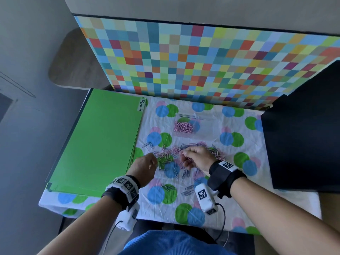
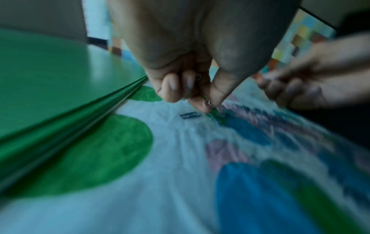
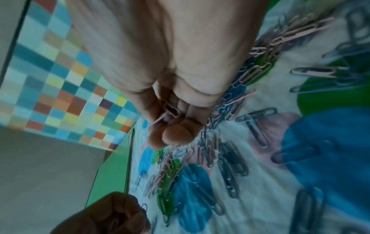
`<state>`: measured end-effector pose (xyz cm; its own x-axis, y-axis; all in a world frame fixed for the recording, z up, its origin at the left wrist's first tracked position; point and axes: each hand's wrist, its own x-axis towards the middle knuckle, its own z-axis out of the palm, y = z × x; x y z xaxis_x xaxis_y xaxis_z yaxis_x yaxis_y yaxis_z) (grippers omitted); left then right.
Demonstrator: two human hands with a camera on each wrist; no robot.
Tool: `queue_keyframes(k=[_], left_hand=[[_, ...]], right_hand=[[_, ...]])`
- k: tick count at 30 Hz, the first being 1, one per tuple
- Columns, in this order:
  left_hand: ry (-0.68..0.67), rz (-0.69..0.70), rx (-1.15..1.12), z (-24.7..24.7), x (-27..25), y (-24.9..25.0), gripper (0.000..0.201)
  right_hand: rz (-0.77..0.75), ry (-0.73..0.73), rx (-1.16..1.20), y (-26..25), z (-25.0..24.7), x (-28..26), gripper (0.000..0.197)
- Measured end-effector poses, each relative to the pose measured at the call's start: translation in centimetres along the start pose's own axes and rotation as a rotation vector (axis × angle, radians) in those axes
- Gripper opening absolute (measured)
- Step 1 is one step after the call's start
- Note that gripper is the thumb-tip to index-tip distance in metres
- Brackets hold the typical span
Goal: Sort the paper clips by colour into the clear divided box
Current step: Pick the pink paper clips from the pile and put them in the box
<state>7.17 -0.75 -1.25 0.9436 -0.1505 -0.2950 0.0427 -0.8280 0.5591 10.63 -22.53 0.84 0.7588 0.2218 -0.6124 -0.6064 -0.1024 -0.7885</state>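
Note:
A loose heap of pink and grey paper clips (image 1: pixel 185 150) lies on the dotted cloth, with more grey clips (image 1: pixel 187 190) nearer me. Behind it stands the clear divided box (image 1: pixel 207 126); its left compartment holds pink clips (image 1: pixel 184 127). My left hand (image 1: pixel 153 158) hovers at the heap's left edge, fingers curled, thumb and finger pinching a pink clip (image 2: pixel 207 102). My right hand (image 1: pixel 184 157) is over the heap's middle, fingers curled round a few pink clips (image 3: pixel 171 109). In the right wrist view, clips (image 3: pixel 230 166) spread beneath the right hand (image 3: pixel 170 121). The left wrist view is blurred around the left hand (image 2: pixel 204 101).
A stack of green folders (image 1: pixel 99 140) labelled "Permits" fills the table's left side. A chequered board (image 1: pixel 184 61) stands behind the box. A black block (image 1: pixel 301 135) borders the right. The dotted tablecloth (image 1: pixel 230 199) reaches the front edge.

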Motion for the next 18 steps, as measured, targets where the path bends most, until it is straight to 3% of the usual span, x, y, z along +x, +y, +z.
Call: queue_keyframes(k=[3,6,8,10,12,14,18], left_hand=[[0.058,-0.115,-0.233,-0.3,0.5,0.3,0.015],[-0.019,-0.280,-0.601,-0.8,1.2,0.7,0.021],[-0.018,-0.401,-0.935,-1.3,1.4,1.2,0.026],[-0.005,-0.466,-1.098,-1.6,1.7,1.7,0.024],[-0.043,-0.472,-1.074,-1.6,2.0,2.1,0.023],[-0.101,-0.414,-0.914,-1.6,2.3,2.6,0.022],[-0.105,-0.320,-0.638,-1.5,2.7,3.1,0.018]], right_hand=[[0.053,0.032,0.142,0.0,0.0,0.2,0.024],[0.072,0.068,0.073,0.0,-0.2,0.5,0.028],[0.030,0.078,-0.196,0.0,-0.3,0.8,0.028],[-0.076,0.067,-0.616,0.0,0.0,1.0,0.021],[-0.152,0.001,-0.944,0.2,0.3,0.9,0.011],[-0.204,-0.066,-1.136,0.7,0.5,0.8,0.020],[-0.289,-0.069,-1.235,0.7,0.5,0.9,0.024]])
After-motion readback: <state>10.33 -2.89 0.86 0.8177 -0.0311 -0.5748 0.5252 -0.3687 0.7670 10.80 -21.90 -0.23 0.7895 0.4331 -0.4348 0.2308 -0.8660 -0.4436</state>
